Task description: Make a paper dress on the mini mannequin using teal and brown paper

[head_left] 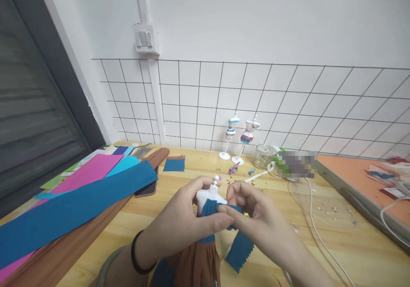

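My left hand point(188, 214) is wrapped round a small white dress-form mannequin point(206, 197), its thumb pressing across the chest. The mannequin wears a blue crepe paper bodice point(208, 235) and a pleated brown skirt point(201, 261). At its right side my right hand point(256, 212) pinches a blue crepe paper strip point(237, 212) between thumb and fingers. The strip's loose end point(240, 250), with a zigzag edge, hangs below my right hand. The mannequin's back and lower stand are hidden.
Stacked coloured crepe paper point(96, 193) covers the left, partly over a phone point(147, 188). A blue-brown scrap point(174, 164) lies behind. Two small mannequins point(230, 133) stand at the wall beside a glass jar point(265, 155). A white cable point(312, 223) and an orange board point(361, 184) are right.
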`<state>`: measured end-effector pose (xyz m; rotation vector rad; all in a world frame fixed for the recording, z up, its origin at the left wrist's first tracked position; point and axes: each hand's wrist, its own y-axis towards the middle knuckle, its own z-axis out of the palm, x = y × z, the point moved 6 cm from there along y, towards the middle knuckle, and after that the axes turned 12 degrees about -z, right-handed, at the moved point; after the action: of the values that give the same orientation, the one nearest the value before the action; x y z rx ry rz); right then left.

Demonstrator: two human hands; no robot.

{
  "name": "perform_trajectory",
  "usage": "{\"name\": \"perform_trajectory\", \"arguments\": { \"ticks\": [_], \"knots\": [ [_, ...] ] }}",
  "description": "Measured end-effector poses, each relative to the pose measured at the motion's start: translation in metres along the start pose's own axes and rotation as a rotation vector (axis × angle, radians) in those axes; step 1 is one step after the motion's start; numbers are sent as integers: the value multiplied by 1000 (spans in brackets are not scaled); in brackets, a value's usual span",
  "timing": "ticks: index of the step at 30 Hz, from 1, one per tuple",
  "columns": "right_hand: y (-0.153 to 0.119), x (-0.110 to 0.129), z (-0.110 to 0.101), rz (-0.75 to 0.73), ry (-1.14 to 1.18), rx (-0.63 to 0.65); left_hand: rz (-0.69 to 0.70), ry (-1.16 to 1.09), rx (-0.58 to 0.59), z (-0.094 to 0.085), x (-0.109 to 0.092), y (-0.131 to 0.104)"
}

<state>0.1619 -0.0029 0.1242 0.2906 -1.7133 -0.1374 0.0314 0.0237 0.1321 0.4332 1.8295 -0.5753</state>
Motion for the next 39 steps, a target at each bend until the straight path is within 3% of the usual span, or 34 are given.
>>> {"name": "perform_trajectory", "arguments": {
  "ticks": [6,12,24,30,39],
  "knots": [
    [-1,4,2,-79,-152,32,6,-39,-16,-2,4,6],
    [-2,6,5,-120,-151,112,12,-12,-35,-7,8,9],
    [-6,7,-3,48,-172,99,44,71,-60,-4,3,5],
    [-6,3,-7,80,-318,87,24,126,-174,-12,3,4],
    [-8,1,-6,93,-221,70,0,109,-161,-17,-1,1]
  ]
}}
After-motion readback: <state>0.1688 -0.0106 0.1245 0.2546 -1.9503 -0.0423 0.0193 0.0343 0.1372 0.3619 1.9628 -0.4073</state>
